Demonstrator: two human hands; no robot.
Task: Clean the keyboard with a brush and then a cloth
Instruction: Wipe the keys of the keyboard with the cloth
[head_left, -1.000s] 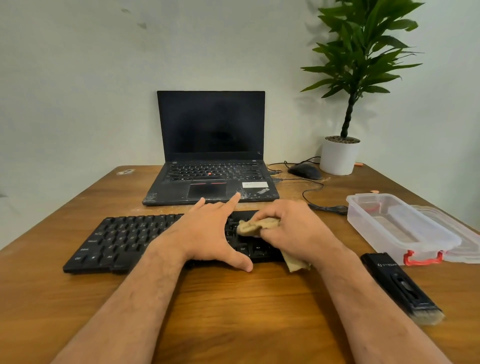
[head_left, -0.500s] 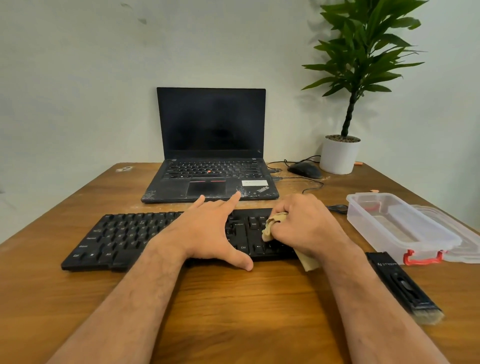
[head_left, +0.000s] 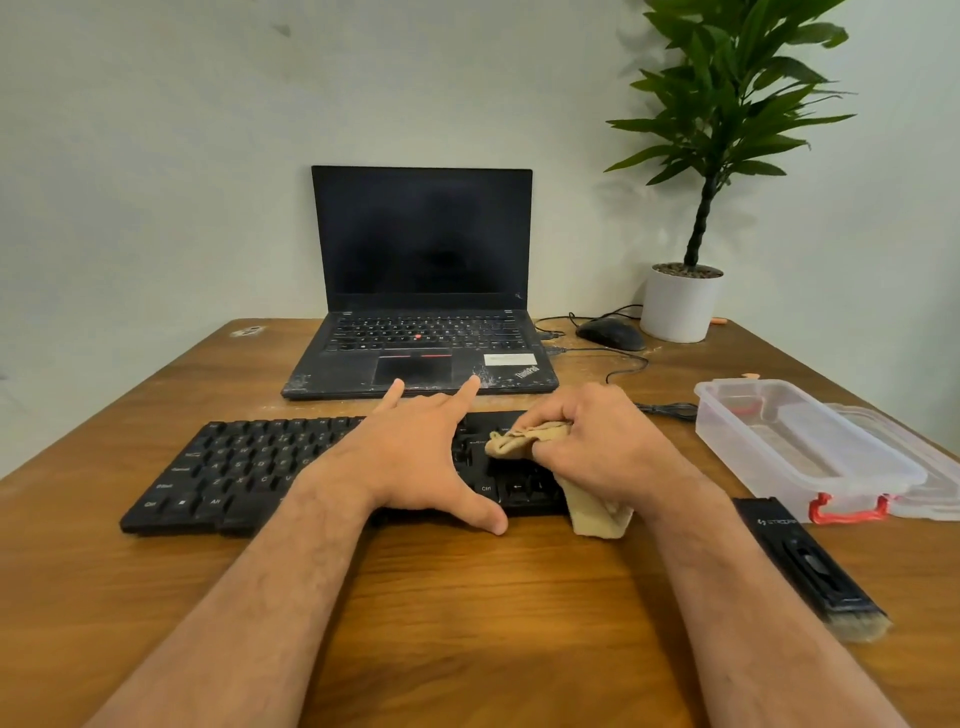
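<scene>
A black keyboard (head_left: 228, 467) lies across the wooden table in front of me. My left hand (head_left: 410, 462) rests flat on its middle, fingers spread and straight, thumb at the front edge. My right hand (head_left: 602, 447) grips a beige cloth (head_left: 519, 441) and presses it on the keys at the keyboard's right part; a loose end of the cloth hangs over the front edge. The black brush (head_left: 810, 566) with pale bristles lies on the table to the right of my right forearm.
An open black laptop (head_left: 421, 291) stands behind the keyboard. A mouse (head_left: 610, 332) with its cable and a potted plant (head_left: 680, 301) sit at the back right. A clear plastic box (head_left: 800, 447) with a red clasp stands at the right, its lid beside it.
My right hand with the cloth slid right along the keys and then came back a little to the left. My left hand has stayed in place on the keyboard.
</scene>
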